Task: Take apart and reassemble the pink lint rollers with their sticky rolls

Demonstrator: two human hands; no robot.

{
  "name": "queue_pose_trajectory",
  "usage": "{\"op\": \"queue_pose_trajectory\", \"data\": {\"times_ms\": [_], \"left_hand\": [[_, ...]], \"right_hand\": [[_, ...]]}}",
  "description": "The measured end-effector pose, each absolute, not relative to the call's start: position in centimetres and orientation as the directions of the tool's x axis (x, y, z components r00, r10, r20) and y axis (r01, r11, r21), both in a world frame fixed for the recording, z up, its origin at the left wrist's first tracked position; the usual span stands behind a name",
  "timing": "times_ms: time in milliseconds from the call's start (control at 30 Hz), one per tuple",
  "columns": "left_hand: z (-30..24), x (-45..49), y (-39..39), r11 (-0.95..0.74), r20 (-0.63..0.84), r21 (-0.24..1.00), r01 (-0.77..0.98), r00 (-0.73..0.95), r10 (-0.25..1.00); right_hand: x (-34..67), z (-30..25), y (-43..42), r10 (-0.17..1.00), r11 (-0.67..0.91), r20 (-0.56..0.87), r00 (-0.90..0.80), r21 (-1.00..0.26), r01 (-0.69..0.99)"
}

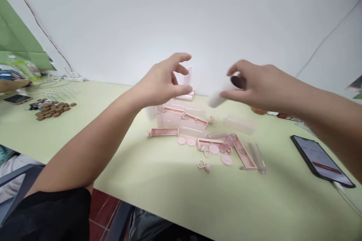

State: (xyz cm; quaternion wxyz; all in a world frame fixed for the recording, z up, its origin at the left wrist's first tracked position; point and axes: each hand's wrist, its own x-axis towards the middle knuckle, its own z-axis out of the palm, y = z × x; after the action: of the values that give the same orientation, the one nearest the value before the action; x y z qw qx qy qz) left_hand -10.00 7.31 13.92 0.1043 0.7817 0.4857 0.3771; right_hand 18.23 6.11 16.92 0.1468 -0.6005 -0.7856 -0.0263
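Pale green, the tabletop (175, 196) met a plain white wall (209, 15), with a green sheet (22, 30) at the far left and red floor tiles (98, 203) below the near edge. Left hand (162, 81): thumb and fingertips stood apart, curved, with nothing seen between them. Right hand (254, 81): thumb and forefinger were closed on a whitish cylinder (217, 98), raised above the tabletop in front of the wall; it was motion-blurred and tilted, with a dark round end near the palm. On the tabletop below the hands lay pink trays (164, 132), pink discs (226, 159), heart-shaped pieces (201, 164) and clear sleeves (239, 124), some overlapping. At the right, a phone (322, 162) displayed a lit screen with a reddish bar; from where I stood, its lettering was too small to read.
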Motion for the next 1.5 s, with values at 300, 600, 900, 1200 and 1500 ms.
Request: {"op": "queue_pose_trajectory", "data": {"times_ms": [300,600,900,1200,1500], "left_hand": [[10.9,-17.4,11.1,-0.205,0.455,0.454,0.867,-0.028,0.89],[4.4,-21.8,12.1,0.126,0.236,0.555,0.822,-0.301,0.924],[2.6,-21.2,13.0,0.072,0.071,0.51,0.857,-0.125,0.99],[8.2,-17.6,10.3,-0.03,0.47,0.165,0.986,-0.052,0.881],[8.6,-5.0,11.0,-0.559,-0.184,-0.299,0.773,0.529,0.829]], "right_hand": [[10.1,16.3,6.9,0.751,0.646,0.416,-0.512,-0.306,0.699],[11.1,6.1,10.1,0.793,0.567,-0.236,-0.561,-0.051,0.822],[10.6,5.4,9.9,0.783,0.588,-0.241,-0.573,-0.011,0.809],[16.0,9.7,16.5,0.905,0.426,0.009,-0.426,-0.031,0.904],[14.0,4.9,20.8,0.838,0.54,-0.048,-0.543,-0.066,0.839]]}}
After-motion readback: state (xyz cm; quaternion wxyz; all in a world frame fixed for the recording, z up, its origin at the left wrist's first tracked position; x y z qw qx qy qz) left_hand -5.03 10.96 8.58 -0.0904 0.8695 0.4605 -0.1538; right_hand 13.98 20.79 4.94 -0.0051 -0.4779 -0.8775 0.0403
